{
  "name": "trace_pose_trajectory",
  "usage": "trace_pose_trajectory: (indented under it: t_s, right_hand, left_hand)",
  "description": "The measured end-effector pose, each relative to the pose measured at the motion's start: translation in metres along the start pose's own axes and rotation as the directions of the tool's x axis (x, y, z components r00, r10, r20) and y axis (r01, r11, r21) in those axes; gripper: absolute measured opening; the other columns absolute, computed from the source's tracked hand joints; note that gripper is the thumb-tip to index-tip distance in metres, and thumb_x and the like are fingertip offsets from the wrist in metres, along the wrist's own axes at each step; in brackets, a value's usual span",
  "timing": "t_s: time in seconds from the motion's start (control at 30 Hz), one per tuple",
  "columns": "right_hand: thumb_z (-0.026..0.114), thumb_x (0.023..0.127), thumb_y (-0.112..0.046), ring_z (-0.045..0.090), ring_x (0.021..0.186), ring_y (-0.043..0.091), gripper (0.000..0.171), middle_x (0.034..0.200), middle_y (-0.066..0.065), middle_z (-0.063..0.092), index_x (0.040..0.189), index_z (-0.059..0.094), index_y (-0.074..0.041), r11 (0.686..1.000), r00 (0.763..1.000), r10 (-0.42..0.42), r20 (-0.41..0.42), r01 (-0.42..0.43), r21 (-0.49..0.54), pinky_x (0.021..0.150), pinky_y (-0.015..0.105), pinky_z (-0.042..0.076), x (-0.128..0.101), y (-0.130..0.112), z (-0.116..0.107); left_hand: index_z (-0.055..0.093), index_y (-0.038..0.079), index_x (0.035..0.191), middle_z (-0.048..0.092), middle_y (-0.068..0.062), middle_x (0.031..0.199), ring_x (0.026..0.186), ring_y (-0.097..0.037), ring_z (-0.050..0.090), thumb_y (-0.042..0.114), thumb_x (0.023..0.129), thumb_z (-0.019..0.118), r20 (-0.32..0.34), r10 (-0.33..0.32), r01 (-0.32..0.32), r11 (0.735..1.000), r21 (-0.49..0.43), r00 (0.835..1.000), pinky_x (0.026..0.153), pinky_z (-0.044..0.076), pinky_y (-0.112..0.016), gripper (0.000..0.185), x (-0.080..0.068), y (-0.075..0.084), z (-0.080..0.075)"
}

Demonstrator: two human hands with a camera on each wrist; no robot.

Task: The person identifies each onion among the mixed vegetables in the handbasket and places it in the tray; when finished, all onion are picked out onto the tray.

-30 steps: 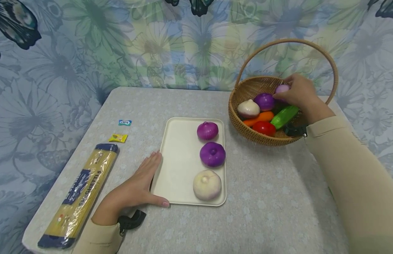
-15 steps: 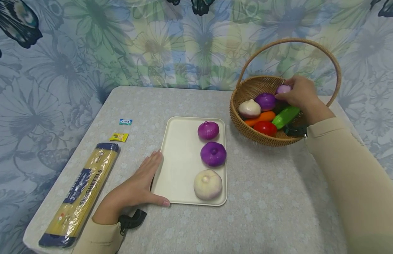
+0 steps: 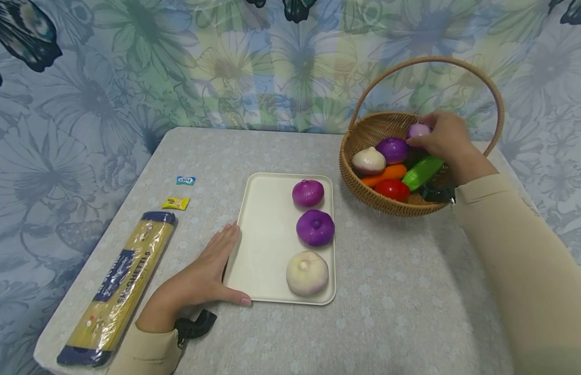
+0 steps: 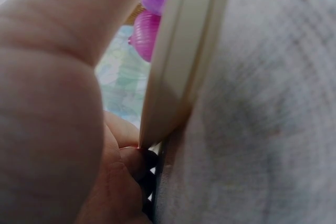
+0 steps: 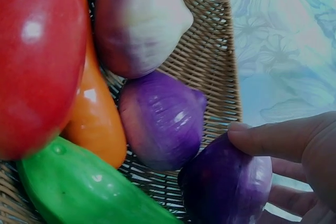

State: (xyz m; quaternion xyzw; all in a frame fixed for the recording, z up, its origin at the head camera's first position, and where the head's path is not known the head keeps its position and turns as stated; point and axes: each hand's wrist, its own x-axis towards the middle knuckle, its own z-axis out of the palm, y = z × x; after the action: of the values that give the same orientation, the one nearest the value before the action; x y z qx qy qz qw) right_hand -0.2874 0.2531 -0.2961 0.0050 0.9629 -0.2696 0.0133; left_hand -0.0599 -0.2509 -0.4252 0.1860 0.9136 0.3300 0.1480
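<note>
Floral backdrop, grey table [image 3: 388,312]; right hand [image 3: 442,136] curled round purple onion [image 3: 418,130] inside basket [image 3: 365,182], far right of tray [image 3: 267,245]; left hand [image 3: 201,278] flat, steadying tray edge.

Soft, even light fills the head view, with faint shadows and bowed edges. The left wrist view is blurred throughout. The right wrist view is dimmer, with glare on the tomato [image 5: 31,30].

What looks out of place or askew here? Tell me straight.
Nothing is spilled or damaged. The tray lies flat with three onions in a neat row, steadied by the left hand. The right hand grips an onion in the upright basket. The spaghetti pack lies near the table's left edge.
</note>
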Motion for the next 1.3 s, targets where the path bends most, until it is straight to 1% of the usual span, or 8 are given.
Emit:
trace_pose_trajectory:
  t_s: [0.23,0.4,0.63,0.73,0.93,1.13,1.23,1.3]
  right_hand:
    - [0.077,0.097,-0.031,0.048,0.117,0.046,0.068,0.138,0.032,0.054,0.149,0.054,0.006,0.999,0.999,-0.047,-0.01,0.047,0.025,0.098,0.06,0.047,-0.002,-0.01,-0.006]
    - [0.078,0.097,-0.033,0.051,0.118,0.045,0.068,0.141,0.031,0.055,0.15,0.055,0.004,0.994,0.994,-0.108,0.016,0.108,0.004,0.095,0.059,0.047,-0.007,-0.019,-0.011]
    - [0.08,0.096,-0.035,0.051,0.127,0.045,0.071,0.149,0.027,0.053,0.152,0.055,0.0,0.985,0.983,-0.174,0.049,0.174,0.018,0.101,0.059,0.045,-0.019,-0.039,-0.016]
    - [0.082,0.095,-0.035,0.051,0.127,0.044,0.07,0.15,0.025,0.053,0.151,0.056,-0.002,0.981,0.979,-0.195,0.054,0.193,0.03,0.101,0.059,0.045,-0.024,-0.045,-0.015]
    - [0.083,0.094,-0.031,0.054,0.118,0.04,0.064,0.144,0.024,0.058,0.146,0.061,-0.003,0.961,0.961,-0.275,0.033,0.274,0.03,0.094,0.057,0.047,-0.038,-0.056,-0.013]
    - [0.086,0.092,-0.027,0.057,0.117,0.039,0.06,0.141,0.021,0.061,0.143,0.064,-0.005,0.94,0.94,-0.341,0.027,0.34,0.028,0.095,0.056,0.048,-0.052,-0.069,-0.01]
    - [0.085,0.093,-0.026,0.057,0.111,0.037,0.058,0.139,0.019,0.062,0.143,0.064,-0.007,0.932,0.932,-0.362,0.035,0.361,0.035,0.092,0.054,0.049,-0.059,-0.074,-0.007]
    - [0.085,0.093,-0.023,0.058,0.104,0.035,0.055,0.135,0.017,0.064,0.142,0.065,-0.007,0.921,0.921,-0.389,0.035,0.388,0.033,0.088,0.051,0.049,-0.064,-0.076,-0.006]
  left_hand:
    - [0.004,-0.001,0.168,-0.002,-0.016,0.174,0.159,-0.029,-0.008,0.07,0.057,0.095,-0.001,-0.009,0.009,1.0,0.007,1.0,0.126,-0.002,-0.051,0.16,0.001,-0.001,0.001]
    - [0.004,-0.001,0.167,-0.002,-0.016,0.174,0.159,-0.029,-0.008,0.071,0.057,0.095,0.003,-0.007,0.007,1.0,0.011,1.0,0.126,-0.002,-0.051,0.159,0.001,-0.001,0.0]
    - [0.004,-0.001,0.167,-0.003,-0.016,0.174,0.159,-0.03,-0.008,0.072,0.059,0.094,0.002,0.003,-0.003,1.0,0.019,1.0,0.126,-0.003,-0.049,0.159,0.001,-0.001,0.0]
    - [0.004,-0.001,0.167,-0.003,-0.016,0.174,0.159,-0.03,-0.008,0.072,0.059,0.094,0.003,0.004,-0.004,1.0,0.02,1.0,0.126,-0.003,-0.049,0.159,0.001,-0.002,0.0]
    - [0.005,-0.003,0.167,-0.002,-0.017,0.174,0.159,-0.03,-0.007,0.07,0.059,0.095,0.002,0.012,-0.012,1.0,0.008,1.0,0.126,-0.004,-0.047,0.158,0.001,0.0,0.0]
    - [0.005,-0.002,0.167,-0.002,-0.017,0.174,0.159,-0.03,-0.007,0.07,0.06,0.095,0.002,0.015,-0.015,1.0,0.003,1.0,0.126,-0.004,-0.045,0.157,0.0,0.0,-0.001]
    - [0.005,-0.002,0.167,-0.002,-0.017,0.174,0.159,-0.03,-0.008,0.07,0.06,0.094,0.004,0.014,-0.014,1.0,0.003,1.0,0.126,-0.004,-0.045,0.157,0.0,0.0,-0.001]
    - [0.005,-0.002,0.167,-0.002,-0.017,0.174,0.159,-0.03,-0.007,0.07,0.06,0.094,0.004,0.016,-0.016,1.0,0.002,1.0,0.126,-0.004,-0.046,0.157,0.0,0.0,-0.001]
